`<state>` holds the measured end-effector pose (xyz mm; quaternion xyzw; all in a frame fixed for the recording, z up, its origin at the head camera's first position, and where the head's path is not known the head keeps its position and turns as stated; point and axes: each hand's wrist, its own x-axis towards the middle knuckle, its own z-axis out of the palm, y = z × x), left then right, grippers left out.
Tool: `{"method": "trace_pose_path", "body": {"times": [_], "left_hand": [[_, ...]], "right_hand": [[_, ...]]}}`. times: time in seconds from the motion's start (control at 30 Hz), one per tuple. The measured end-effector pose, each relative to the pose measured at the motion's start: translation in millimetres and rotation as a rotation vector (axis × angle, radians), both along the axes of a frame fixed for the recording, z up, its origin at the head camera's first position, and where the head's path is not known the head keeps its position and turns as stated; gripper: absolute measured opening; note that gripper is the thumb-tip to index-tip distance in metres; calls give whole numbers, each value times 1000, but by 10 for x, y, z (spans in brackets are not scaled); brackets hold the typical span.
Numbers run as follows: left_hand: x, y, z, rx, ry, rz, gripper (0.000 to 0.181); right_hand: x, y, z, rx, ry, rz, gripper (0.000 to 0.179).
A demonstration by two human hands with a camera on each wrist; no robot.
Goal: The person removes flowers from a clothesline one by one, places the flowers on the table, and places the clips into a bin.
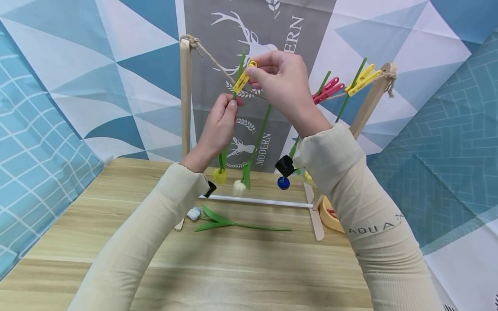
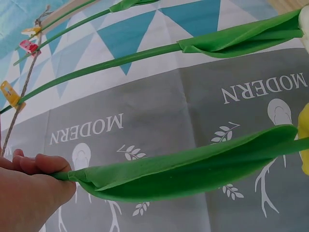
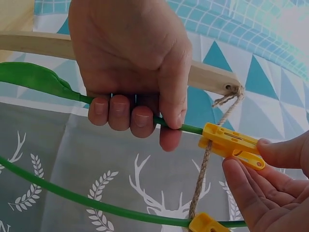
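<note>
My left hand (image 1: 219, 123) grips the green stem of an artificial yellow tulip (image 1: 219, 176), which hangs flower down; its broad leaf (image 2: 193, 166) shows below the fingers in the left wrist view. Just above, my right hand (image 1: 283, 82) pinches the handles of a yellow clothespin (image 3: 231, 139) between thumb and fingers. The front of this clothespin sits over the stem where it crosses the twine (image 3: 202, 181). Beside it hangs a white tulip (image 1: 239, 187), its stem held on the twine by another yellow clothespin (image 2: 9, 93).
The twine runs between two wooden posts (image 1: 186, 99). Farther right, a red clothespin (image 1: 328, 90) and a yellow one hold more stems; a blue flower (image 1: 283, 183) hangs there. A pale tulip (image 1: 193, 213) lies on the table near a white rod (image 1: 260, 201). A yellow container (image 1: 328, 219) stands right.
</note>
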<state>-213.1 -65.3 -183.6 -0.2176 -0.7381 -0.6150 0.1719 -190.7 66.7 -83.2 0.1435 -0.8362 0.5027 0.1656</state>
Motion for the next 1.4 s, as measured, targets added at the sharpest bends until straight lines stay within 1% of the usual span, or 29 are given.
{"method": "trace_pose_path", "body": {"times": [0.2, 0.33, 0.47, 0.6, 0.7, 0.87, 0.97, 1.13, 1.27, 1.4], "left_hand": [[16, 8, 9, -7, 10, 6, 27], [18, -4, -8, -5, 23, 14, 26], [19, -28, -36, -9, 28, 23, 26], [44, -54, -54, -34, 29, 31, 26], [67, -68, -63, -64, 16, 29, 27], [97, -82, -88, -145, -7, 34, 30], [96, -90, -110, -192, 12, 40, 30], [105, -87, -132, -237, 51, 33, 27], [125, -76, -141, -274, 58, 43, 26], [148, -85, -160, -310, 67, 50, 26]], "right_hand": [[32, 29, -17, 10, 63, -6, 22], [55, 42, -14, 17, 107, -23, 21], [79, 60, 2, -44, 136, -17, 20], [98, 94, 10, -121, 154, 6, 19], [111, 136, -1, -169, 152, 20, 21], [148, 238, -33, -257, 149, 35, 21], [170, 306, -47, -315, 133, 42, 20], [177, 423, -96, -394, 94, 43, 23], [174, 513, -165, -452, 71, 59, 26], [204, 586, -234, -481, 55, 74, 29]]}}
